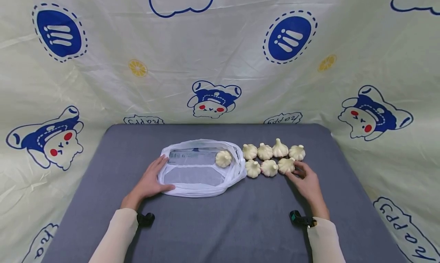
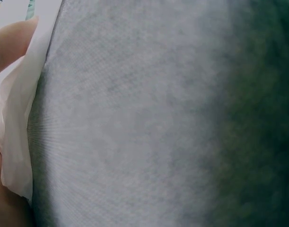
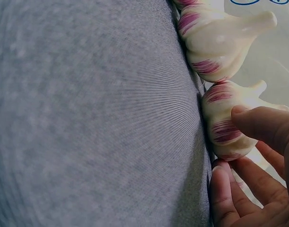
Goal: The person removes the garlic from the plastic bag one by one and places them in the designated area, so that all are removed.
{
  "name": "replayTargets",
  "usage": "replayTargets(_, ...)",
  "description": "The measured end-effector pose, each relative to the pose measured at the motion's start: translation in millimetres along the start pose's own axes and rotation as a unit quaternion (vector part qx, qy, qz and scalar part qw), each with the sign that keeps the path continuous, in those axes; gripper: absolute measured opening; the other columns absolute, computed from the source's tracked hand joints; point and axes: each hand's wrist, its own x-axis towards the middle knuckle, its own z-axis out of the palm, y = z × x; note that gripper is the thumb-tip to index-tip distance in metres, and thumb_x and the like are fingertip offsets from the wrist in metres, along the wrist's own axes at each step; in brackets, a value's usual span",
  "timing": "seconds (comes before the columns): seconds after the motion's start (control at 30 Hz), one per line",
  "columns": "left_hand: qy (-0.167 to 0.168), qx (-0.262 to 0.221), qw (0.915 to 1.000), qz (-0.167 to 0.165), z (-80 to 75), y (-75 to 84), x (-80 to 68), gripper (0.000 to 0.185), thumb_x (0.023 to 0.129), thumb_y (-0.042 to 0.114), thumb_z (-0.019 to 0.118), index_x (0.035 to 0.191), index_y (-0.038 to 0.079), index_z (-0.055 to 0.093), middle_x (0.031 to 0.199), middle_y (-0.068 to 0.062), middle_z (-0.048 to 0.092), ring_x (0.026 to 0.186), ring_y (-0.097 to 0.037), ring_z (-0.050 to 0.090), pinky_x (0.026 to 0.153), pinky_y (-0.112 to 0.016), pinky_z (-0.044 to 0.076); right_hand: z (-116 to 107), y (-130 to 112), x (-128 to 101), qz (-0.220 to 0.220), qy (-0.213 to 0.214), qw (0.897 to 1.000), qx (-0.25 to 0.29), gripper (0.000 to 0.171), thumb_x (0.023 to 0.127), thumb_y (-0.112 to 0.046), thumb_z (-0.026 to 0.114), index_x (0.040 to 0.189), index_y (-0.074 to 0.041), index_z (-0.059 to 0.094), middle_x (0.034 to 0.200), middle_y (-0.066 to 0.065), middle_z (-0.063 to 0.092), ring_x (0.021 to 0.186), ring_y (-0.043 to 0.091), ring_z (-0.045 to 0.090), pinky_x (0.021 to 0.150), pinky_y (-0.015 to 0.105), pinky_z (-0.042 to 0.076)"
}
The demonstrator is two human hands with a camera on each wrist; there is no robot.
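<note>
A white plastic bag [image 1: 203,191] lies with its mouth spread wide, and one garlic bulb [image 1: 223,159] sits inside at its right end. My left hand [image 1: 148,182] rests at the bag's left end, fingers along the rim and thumb [image 2: 14,43] across the front edge. Right of the bag, garlic bulbs stand in two rows, several in the back row [image 1: 265,151] and three in front. At the right end of the front row, my right hand [image 1: 307,182] pinches a garlic bulb [image 3: 224,125] with purple streaks between thumb and fingers.
A grey cloth [image 1: 220,232] covers the table. Behind it hangs a pale printed curtain [image 1: 233,45] with cartoon figures. Another garlic bulb [image 3: 222,42] stands beside the pinched one in the right wrist view.
</note>
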Motion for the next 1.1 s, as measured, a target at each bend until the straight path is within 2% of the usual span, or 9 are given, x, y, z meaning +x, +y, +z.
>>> replayTargets(0.2, 0.003, 0.002, 1.0, 0.008, 0.6, 0.6, 0.5, 0.111, 0.078, 0.045, 0.085, 0.163, 0.005, 0.026, 0.171, -0.018, 0.02, 0.156, -0.045, 0.016, 0.121, -0.07, 0.019, -5, -2, 1, 0.014, -0.02, 1.0, 0.002, 0.061, 0.099, -0.028, 0.07, 0.147, 0.001, 0.047, 0.149, 0.027, 0.05, 0.126, 0.044, 0.059, 0.075, 0.006, 0.041)
replayTargets(0.4, 0.004, 0.002, 1.0, 0.007, -0.3, 1.4, 1.9, 0.111, 0.077, 0.045, 0.085, 0.163, 0.006, 0.027, 0.171, -0.018, 0.02, 0.156, -0.045, 0.016, 0.121, -0.07, 0.019, -11, -7, 2, 0.008, -0.047, 0.999, -0.002, 0.066, 0.1, -0.031, 0.069, 0.149, 0.003, 0.042, 0.152, 0.031, 0.046, 0.128, 0.048, 0.058, 0.077, 0.011, 0.045)
replayTargets(0.47, 0.004, 0.001, 1.0, 0.008, -1.0, 1.8, 2.2, 0.111, 0.077, 0.044, 0.085, 0.163, 0.005, 0.027, 0.171, -0.019, 0.02, 0.156, -0.045, 0.016, 0.121, -0.07, 0.019, -14, -9, 2, 0.007, -0.055, 0.998, -0.01, 0.068, 0.1, -0.032, 0.069, 0.151, 0.003, 0.04, 0.153, 0.032, 0.045, 0.128, 0.048, 0.057, 0.081, 0.019, 0.05)
replayTargets(0.57, 0.005, 0.001, 1.0, 0.009, -1.7, 2.2, 2.3, 0.111, 0.077, 0.045, 0.085, 0.163, 0.006, 0.027, 0.171, -0.019, 0.02, 0.156, -0.045, 0.016, 0.12, -0.071, 0.019, -18, -15, 1, 0.003, -0.062, 0.998, -0.025, 0.071, 0.1, -0.033, 0.069, 0.152, 0.003, 0.038, 0.153, 0.033, 0.044, 0.13, 0.05, 0.056, 0.09, 0.039, 0.056)
replayTargets(0.63, 0.004, 0.0, 1.0, 0.007, -1.9, 1.8, 2.1, 0.11, 0.077, 0.044, 0.085, 0.163, 0.006, 0.027, 0.171, -0.018, 0.019, 0.156, -0.045, 0.015, 0.12, -0.071, 0.019, -21, -21, 0, -0.001, -0.065, 0.997, -0.032, 0.071, 0.1, -0.032, 0.069, 0.153, 0.003, 0.037, 0.154, 0.034, 0.043, 0.131, 0.052, 0.054, 0.094, 0.054, 0.055)
replayTargets(0.73, 0.001, -0.003, 1.0, 0.003, -1.8, 1.0, 1.4, 0.11, 0.077, 0.044, 0.085, 0.163, 0.007, 0.026, 0.171, -0.017, 0.019, 0.156, -0.044, 0.015, 0.121, -0.07, 0.019, -28, -31, -2, -0.012, -0.067, 0.997, -0.038, 0.071, 0.1, -0.03, 0.069, 0.154, 0.001, 0.036, 0.155, 0.034, 0.04, 0.133, 0.055, 0.05, 0.099, 0.064, 0.049)
replayTargets(0.97, 0.005, -0.007, 1.0, 0.003, -1.1, -1.3, -0.8, 0.109, 0.077, 0.044, 0.085, 0.163, 0.007, 0.028, 0.171, -0.017, 0.019, 0.156, -0.043, 0.015, 0.12, -0.071, 0.019, -37, -62, -3, -0.048, -0.048, 0.996, -0.059, 0.07, 0.098, -0.025, 0.071, 0.155, -0.002, 0.037, 0.159, 0.033, 0.033, 0.135, 0.054, 0.046, 0.098, 0.066, 0.049)
replayTargets(1.1, 0.007, -0.004, 1.0, 0.002, -0.8, -0.4, -0.5, 0.109, 0.077, 0.044, 0.085, 0.162, 0.006, 0.03, 0.171, -0.017, 0.019, 0.156, -0.044, 0.015, 0.12, -0.071, 0.019, -38, -83, -4, -0.079, -0.058, 0.994, -0.058, 0.071, 0.098, -0.029, 0.072, 0.156, -0.004, 0.039, 0.16, 0.03, 0.033, 0.137, 0.052, 0.045, 0.099, 0.065, 0.048)
